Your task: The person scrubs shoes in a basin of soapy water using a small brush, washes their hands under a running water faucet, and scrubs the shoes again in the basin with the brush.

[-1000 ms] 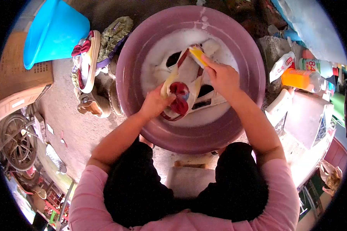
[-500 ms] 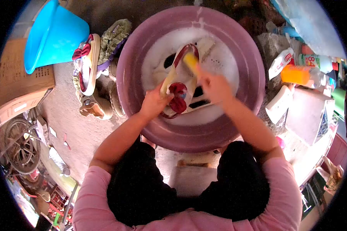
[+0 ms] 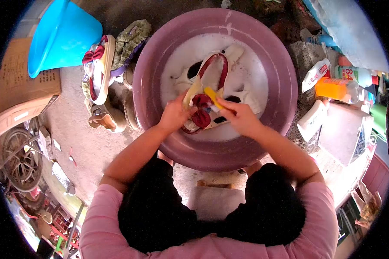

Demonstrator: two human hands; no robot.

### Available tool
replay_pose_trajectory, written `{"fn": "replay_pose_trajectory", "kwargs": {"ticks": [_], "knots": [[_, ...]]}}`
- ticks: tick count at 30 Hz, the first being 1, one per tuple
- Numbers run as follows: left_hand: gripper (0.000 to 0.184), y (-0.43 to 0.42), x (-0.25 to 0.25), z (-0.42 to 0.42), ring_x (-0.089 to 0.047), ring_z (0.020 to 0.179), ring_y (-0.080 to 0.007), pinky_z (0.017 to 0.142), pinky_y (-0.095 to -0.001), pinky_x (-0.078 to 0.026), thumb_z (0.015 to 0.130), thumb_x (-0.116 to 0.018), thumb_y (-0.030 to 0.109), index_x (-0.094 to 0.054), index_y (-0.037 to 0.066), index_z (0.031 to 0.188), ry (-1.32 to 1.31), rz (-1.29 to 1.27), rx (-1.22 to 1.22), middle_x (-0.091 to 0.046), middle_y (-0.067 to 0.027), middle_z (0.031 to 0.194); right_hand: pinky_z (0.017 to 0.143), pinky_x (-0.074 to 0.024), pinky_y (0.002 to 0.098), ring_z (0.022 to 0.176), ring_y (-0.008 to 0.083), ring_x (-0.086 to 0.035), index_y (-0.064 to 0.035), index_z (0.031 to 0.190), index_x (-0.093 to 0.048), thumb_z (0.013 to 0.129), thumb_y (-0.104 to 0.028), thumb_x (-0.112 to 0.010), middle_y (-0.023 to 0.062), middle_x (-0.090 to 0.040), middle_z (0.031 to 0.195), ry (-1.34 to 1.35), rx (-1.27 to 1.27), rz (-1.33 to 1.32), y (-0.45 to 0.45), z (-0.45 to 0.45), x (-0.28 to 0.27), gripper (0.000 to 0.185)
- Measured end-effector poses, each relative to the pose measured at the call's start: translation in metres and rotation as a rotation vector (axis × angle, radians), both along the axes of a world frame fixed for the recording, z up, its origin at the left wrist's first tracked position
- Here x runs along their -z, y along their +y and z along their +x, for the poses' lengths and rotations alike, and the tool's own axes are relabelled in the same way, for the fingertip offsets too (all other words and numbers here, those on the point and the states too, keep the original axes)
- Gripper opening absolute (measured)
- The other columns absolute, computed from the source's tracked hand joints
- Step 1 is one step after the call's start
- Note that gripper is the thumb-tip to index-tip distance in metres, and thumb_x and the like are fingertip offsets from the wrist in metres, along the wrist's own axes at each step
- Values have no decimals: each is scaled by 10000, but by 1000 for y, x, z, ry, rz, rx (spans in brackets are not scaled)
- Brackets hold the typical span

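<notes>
Over a large purple basin (image 3: 145,86) of foamy water, my left hand (image 3: 175,114) grips a pale shoe (image 3: 224,71) with dark red lining and a dark red bow on its front. My right hand (image 3: 243,117) is closed around a yellow-handled brush (image 3: 212,95). The brush head is low in the shoe, near the bow, and its bristles are mostly hidden. White shoes (image 3: 246,96) with dark openings lie in the suds beneath.
Left of the basin are a blue bucket (image 3: 69,39), a matching bow shoe (image 3: 100,73), other shoes (image 3: 110,117) and a cardboard box (image 3: 28,93). At right stand an orange bottle (image 3: 333,87), a white packet (image 3: 316,74) and a white block-like box (image 3: 339,129).
My right hand has drawn the brush down and toward me, from the shoe's upper part to beside the bow. My left hand keeps its grip on the shoe.
</notes>
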State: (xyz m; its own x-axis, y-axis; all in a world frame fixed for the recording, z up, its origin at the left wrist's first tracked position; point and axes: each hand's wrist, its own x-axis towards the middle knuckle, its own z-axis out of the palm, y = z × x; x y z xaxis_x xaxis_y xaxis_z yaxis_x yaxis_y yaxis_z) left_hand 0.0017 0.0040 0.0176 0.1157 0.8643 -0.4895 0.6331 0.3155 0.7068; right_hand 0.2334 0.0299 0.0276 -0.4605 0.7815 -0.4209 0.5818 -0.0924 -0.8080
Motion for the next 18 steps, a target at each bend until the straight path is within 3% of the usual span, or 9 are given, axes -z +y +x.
{"fn": "replay_pose_trajectory", "kwargs": {"ticks": [1, 4, 7, 10, 13, 15, 17, 18], "knots": [[593, -1, -1, 1, -539, 932, -413, 796, -437, -441, 750, -632, 289, -401, 78, 1254, -23, -1, 2, -575, -241, 988, 567, -446, 379, 568, 296, -558, -244, 1205, -508, 855, -269, -519, 184, -562, 659, 25, 6, 14, -2, 6, 0, 351], [604, 0, -11, 4, -538, 935, -412, 800, -440, -438, 751, -630, 285, -389, 79, 1265, 16, -49, 26, -574, -241, 992, 576, -448, 368, 578, 286, -569, -243, 1204, -510, 845, -278, -533, 182, -574, 681, -169, 184, 327, 46, 15, -2, 362], [611, 4, -15, 2, -535, 937, -416, 807, -446, -432, 756, -623, 291, -376, 86, 1276, 68, -125, 30, -571, -242, 998, 672, -439, 264, 692, 122, -540, -176, 1250, -468, 863, -190, -536, 145, -621, 820, -265, 169, -20, 38, -6, -14, 393], [564, 5, -7, 3, -567, 905, -387, 775, -431, -457, 762, -626, 285, -412, 56, 1230, 48, -9, 29, -595, -224, 946, 600, -462, 410, 642, 343, -582, -264, 1178, -531, 848, -301, -507, 182, -600, 770, 96, 76, 226, -18, 0, 16, 333], [578, 0, -3, 2, -554, 921, -395, 791, -443, -443, 761, -619, 289, -395, 85, 1253, -8, -26, 34, -589, -230, 954, 601, -439, 292, 618, 180, -562, -240, 1241, -477, 863, -224, -528, 156, -609, 760, -239, -72, 36, 9, 11, -10, 382], [594, -6, 8, -2, -541, 934, -406, 802, -453, -432, 760, -612, 292, -380, 107, 1275, -26, -10, 75, -581, -235, 970, 609, -446, 304, 626, 209, -572, -250, 1241, -474, 864, -234, -525, 156, -607, 765, -294, 35, 166, 46, 4, -30, 381], [585, -11, 31, -8, -544, 929, -403, 793, -452, -438, 763, -607, 290, -385, 107, 1272, -33, 127, 138, -585, -229, 967, 616, -456, 309, 627, 257, -566, -251, 1239, -475, 869, -230, -510, 168, -603, 782, -304, 125, 239, 47, -3, -15, 372], [573, -6, 18, -5, -547, 920, -404, 786, -453, -441, 766, -603, 295, -394, 106, 1265, -17, 93, 93, -586, -227, 966, 611, -454, 303, 617, 239, -559, -246, 1242, -471, 871, -223, -506, 161, -603, 773, -275, 32, 165, 35, -7, -9, 374]]}}
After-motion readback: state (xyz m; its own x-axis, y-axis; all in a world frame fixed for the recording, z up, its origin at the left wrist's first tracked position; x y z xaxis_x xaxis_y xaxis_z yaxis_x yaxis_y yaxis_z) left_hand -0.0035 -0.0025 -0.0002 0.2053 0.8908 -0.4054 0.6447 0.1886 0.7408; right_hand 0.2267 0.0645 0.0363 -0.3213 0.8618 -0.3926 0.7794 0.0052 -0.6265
